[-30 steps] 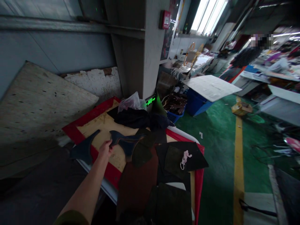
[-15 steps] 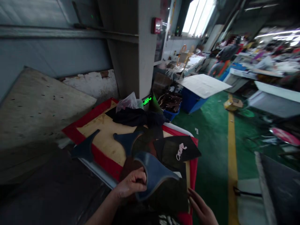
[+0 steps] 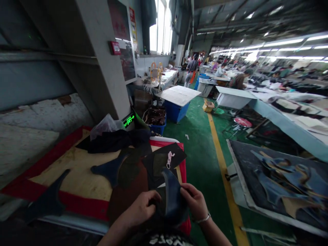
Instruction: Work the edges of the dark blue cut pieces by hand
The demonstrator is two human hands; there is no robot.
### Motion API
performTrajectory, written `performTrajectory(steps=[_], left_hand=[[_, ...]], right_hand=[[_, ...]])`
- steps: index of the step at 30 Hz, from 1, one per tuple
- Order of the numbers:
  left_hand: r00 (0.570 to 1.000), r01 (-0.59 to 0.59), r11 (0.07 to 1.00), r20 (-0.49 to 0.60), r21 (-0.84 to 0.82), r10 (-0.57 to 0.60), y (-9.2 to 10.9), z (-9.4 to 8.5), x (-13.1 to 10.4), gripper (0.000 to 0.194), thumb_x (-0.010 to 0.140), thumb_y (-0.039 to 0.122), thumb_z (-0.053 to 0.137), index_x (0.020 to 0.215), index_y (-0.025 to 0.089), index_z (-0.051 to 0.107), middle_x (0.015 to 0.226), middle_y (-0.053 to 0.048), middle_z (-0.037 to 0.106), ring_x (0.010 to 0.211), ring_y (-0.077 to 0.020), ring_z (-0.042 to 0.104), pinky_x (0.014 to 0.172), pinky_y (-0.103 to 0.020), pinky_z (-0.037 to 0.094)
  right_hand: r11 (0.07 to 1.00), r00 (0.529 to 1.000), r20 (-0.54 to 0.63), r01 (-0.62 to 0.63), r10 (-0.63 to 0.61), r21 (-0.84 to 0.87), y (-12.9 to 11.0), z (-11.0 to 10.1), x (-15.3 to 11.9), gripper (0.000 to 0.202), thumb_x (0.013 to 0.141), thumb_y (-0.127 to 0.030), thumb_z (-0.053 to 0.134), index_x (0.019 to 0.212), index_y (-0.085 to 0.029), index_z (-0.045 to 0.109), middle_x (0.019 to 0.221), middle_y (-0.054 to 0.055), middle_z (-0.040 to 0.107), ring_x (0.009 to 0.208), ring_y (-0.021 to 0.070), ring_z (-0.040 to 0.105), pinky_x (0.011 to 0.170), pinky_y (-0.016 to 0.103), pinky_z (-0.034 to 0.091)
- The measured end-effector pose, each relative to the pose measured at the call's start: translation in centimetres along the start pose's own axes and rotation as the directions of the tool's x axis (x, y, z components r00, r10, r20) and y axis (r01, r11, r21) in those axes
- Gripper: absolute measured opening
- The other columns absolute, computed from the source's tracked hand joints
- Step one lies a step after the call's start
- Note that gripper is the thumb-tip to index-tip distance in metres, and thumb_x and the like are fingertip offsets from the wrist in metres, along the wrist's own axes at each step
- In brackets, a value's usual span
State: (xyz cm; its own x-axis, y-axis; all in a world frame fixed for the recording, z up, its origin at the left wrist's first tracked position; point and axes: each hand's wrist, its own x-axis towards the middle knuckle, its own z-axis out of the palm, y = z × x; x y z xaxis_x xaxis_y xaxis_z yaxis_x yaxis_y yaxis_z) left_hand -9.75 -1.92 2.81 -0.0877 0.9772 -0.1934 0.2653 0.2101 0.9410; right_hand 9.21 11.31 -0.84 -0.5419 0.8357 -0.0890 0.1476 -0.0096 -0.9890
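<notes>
A blue curved piece [image 3: 173, 193] is held up over the near right part of the counter [image 3: 83, 186], close to the person's body. The right hand [image 3: 195, 202] pinches its right edge between thumb and fingers; a bracelet [image 3: 204, 218] circles that wrist. The left hand [image 3: 147, 206] is at the piece's left side with its fingers curled inward and thumb near them; whether it grips the piece is impossible to tell. The lower end of the piece is dark and blurred.

The counter has a tan surface with a red border. A second blue piece [image 3: 109, 169] lies on the tan area, its right end by some dark green pieces [image 3: 130, 171], and a third blue piece [image 3: 48, 201] lies across the red border at the near left. A brown piece [image 3: 128, 200] lies beside the left hand. Beyond the held piece, a pink strip [image 3: 169, 159] rests on black sheets [image 3: 177, 153]. Dark cloth [image 3: 118, 139] and a clear plastic bag [image 3: 106, 126] sit at the far side, next to a green-lit exit sign [image 3: 129, 120].

To the right, across the green floor [image 3: 197, 160] with its yellow line [image 3: 221, 164], more blue pieces [image 3: 279, 188] are heaped on a dark board [image 3: 243, 160]. Farther back, a person in a checked top [image 3: 192, 65] stands near other work tables.
</notes>
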Motion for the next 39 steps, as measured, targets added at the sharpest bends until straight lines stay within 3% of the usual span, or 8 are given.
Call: performTrajectory(steps=[2,5,10,14,18,24,30,39], left_hand=[[0.987,0.009,1.000,-0.160,0.028,-0.004,0.4,1.0,0.5,0.039,0.059,0.004,0.043,0.090,0.017,0.063,0.101,-0.005,0.062,0.096,-0.0186,0.054,0.087,-0.028,0.039],[0.975,0.039,0.983,-0.209,-0.182,-0.077,1.0,2.7,1.6,0.031,0.068,0.014,0.050,0.096,0.016,0.063,0.101,-0.007,0.063,0.093,-0.0200,0.056,0.084,-0.030,0.042],[0.935,0.052,0.901,-0.296,-0.430,-0.195,2.2,5.7,3.7,0.026,0.069,0.031,0.061,0.087,0.012,0.065,0.083,-0.007,0.068,0.075,-0.0186,0.060,0.072,-0.028,0.045],[0.882,0.058,0.932,-0.419,-0.359,-0.216,3.0,7.4,4.0,0.016,0.065,0.027,0.064,0.074,0.014,0.065,0.072,-0.002,0.066,0.068,-0.0161,0.058,0.067,-0.025,0.043],[0.905,0.051,0.955,-0.391,-0.291,-0.168,3.6,8.9,3.4,0.011,0.067,0.025,0.060,0.072,0.015,0.064,0.069,0.000,0.064,0.067,-0.0144,0.055,0.065,-0.023,0.041],[0.916,0.084,0.975,-0.368,-0.207,-0.157,3.5,10.6,2.4,0.013,0.070,0.027,0.059,0.073,0.015,0.063,0.069,0.000,0.062,0.067,-0.0151,0.054,0.063,-0.024,0.041],[0.910,-0.019,1.000,-0.414,-0.018,0.010,3.1,11.2,1.6,0.009,0.073,0.022,0.057,0.074,0.018,0.064,0.077,-0.001,0.063,0.075,-0.0159,0.055,0.072,-0.024,0.041],[0.877,-0.093,0.981,-0.452,0.171,0.162,2.1,11.4,0.8,0.011,0.077,0.023,0.054,0.073,0.019,0.063,0.071,-0.001,0.058,0.069,-0.0138,0.053,0.064,-0.023,0.040]], right_hand=[[0.989,0.989,-0.063,0.132,-0.136,-0.072,-0.1,-1.0,-0.8,0.015,0.076,-0.032,0.061,0.082,-0.018,0.063,0.078,0.005,0.063,0.073,0.0180,0.059,0.066,0.027,0.049],[0.924,0.939,-0.021,0.334,-0.344,-0.184,-0.3,-2.0,-2.0,0.008,0.078,-0.023,0.057,0.083,-0.019,0.062,0.081,0.005,0.060,0.075,0.0170,0.058,0.066,0.026,0.049],[0.873,0.915,0.050,0.397,-0.400,-0.283,0.0,-2.7,-4.0,0.013,0.082,-0.020,0.050,0.088,-0.020,0.062,0.084,0.006,0.059,0.074,0.0168,0.059,0.064,0.027,0.050],[0.876,0.924,0.037,0.374,-0.381,-0.304,0.5,-3.2,-5.0,0.014,0.083,-0.021,0.049,0.093,-0.020,0.059,0.081,0.005,0.059,0.072,0.0169,0.058,0.063,0.027,0.050],[0.843,0.898,0.026,0.422,-0.439,-0.333,0.2,-3.9,-5.3,0.024,0.082,-0.020,0.049,0.106,-0.021,0.054,0.092,0.008,0.057,0.075,0.0168,0.059,0.066,0.028,0.052],[0.828,0.890,0.054,0.442,-0.452,-0.346,-0.1,-4.6,-5.7,0.021,0.082,-0.017,0.049,0.100,-0.021,0.059,0.094,0.008,0.059,0.084,0.0179,0.059,0.073,0.030,0.053],[0.803,0.873,0.086,0.477,-0.480,-0.357,0.1,-4.7,-6.1,0.023,0.081,-0.015,0.048,0.101,-0.021,0.058,0.093,0.007,0.061,0.086,0.0181,0.059,0.076,0.031,0.052],[0.781,0.859,0.071,0.493,-0.507,-0.384,-0.3,-4.2,-6.6,0.014,0.079,-0.017,0.050,0.092,-0.020,0.055,0.078,0.004,0.061,0.072,0.0161,0.060,0.066,0.027,0.050]])
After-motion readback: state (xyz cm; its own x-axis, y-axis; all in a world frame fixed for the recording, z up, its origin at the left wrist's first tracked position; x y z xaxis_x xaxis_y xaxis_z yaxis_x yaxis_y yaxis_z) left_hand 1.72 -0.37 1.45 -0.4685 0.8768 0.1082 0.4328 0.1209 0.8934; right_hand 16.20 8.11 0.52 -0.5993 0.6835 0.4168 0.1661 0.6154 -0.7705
